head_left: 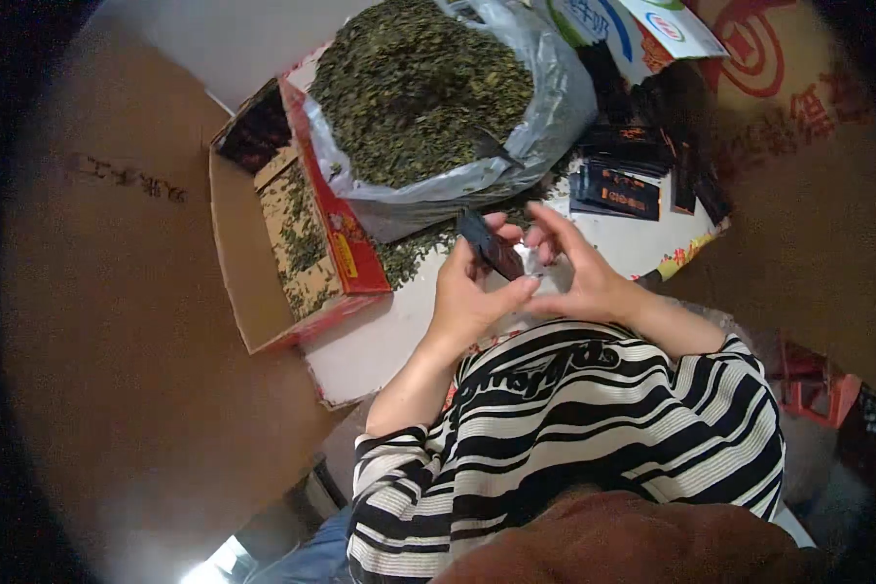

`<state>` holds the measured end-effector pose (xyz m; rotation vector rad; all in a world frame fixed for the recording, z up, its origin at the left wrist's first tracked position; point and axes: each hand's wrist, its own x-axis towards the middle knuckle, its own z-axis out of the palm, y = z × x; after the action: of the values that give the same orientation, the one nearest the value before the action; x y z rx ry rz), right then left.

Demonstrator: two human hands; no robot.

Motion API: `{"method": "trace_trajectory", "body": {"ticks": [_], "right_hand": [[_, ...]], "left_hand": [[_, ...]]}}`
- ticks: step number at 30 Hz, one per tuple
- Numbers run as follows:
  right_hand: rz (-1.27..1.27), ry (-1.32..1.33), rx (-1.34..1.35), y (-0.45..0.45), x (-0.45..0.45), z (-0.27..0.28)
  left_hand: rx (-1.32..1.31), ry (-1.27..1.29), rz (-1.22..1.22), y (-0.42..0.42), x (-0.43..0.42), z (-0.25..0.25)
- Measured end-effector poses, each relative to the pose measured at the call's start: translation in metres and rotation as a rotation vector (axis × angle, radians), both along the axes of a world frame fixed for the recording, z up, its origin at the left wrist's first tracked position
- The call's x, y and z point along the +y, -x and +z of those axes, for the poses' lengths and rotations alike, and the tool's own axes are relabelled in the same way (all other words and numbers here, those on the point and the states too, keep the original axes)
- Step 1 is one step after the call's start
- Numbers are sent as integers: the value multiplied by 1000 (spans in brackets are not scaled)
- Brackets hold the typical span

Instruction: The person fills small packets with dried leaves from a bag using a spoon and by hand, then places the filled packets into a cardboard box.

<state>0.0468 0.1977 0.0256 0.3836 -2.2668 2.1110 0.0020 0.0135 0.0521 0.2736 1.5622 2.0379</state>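
My left hand (472, 292) is wrapped round a small black packet (492, 247), which is tilted, with a pale silvery part at its lower right end. Close on the right, my right hand (579, 268) has its thumb and fingers apart and curved around that pale end; I see nothing held in it. Just beyond both hands stands a large clear plastic bag (565, 97) full of dried green leaves (419, 88). Flat black packets with orange print (618, 193) lie in a pile to the right of the bag.
An open cardboard box (234, 243) with a red side holds scattered leaves, left of the bag. Loose leaves lie on the white surface (360, 350). Brown cardboard with red print (798, 107) is at the upper right, and a red plastic object (818, 394) at the lower right.
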Motion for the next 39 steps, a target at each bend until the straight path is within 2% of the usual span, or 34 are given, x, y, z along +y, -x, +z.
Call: {"method": "trace_trajectory", "body": {"ticks": [3, 5, 6, 9, 10, 13, 23, 26, 29, 33, 36, 39], "right_hand": [[-101, -88, -42, 19, 6, -1], [-412, -350, 61, 38, 11, -2], [-404, -353, 65, 47, 12, 1], [-397, -668, 230, 72, 14, 15], [-391, -669, 234, 79, 15, 15], [-302, -753, 604, 96, 14, 13], [-268, -663, 529, 118, -9, 15], [-303, -610, 497, 123, -12, 18], [-411, -357, 249, 126, -11, 9], [-423, -225, 144, 128, -11, 4], [-427, -194, 101, 127, -6, 5], [-438, -204, 123, 124, 0, 5]], "left_hand": [[284, 221, 154, 3, -8, -5], [292, 250, 179, 4, -12, -7], [301, 281, 193, 5, -14, -7], [345, 338, 231, 10, -17, -10], [376, 366, 248, 12, -18, -12], [429, 426, 295, 18, -24, -28], [464, 659, 313, 30, -34, -35], [448, 645, 317, 33, -33, -31], [447, 660, 340, 36, -32, -30], [474, 721, 365, 40, -28, -25], [492, 756, 353, 43, -26, -22], [423, 685, 342, 45, -29, -28]]}}
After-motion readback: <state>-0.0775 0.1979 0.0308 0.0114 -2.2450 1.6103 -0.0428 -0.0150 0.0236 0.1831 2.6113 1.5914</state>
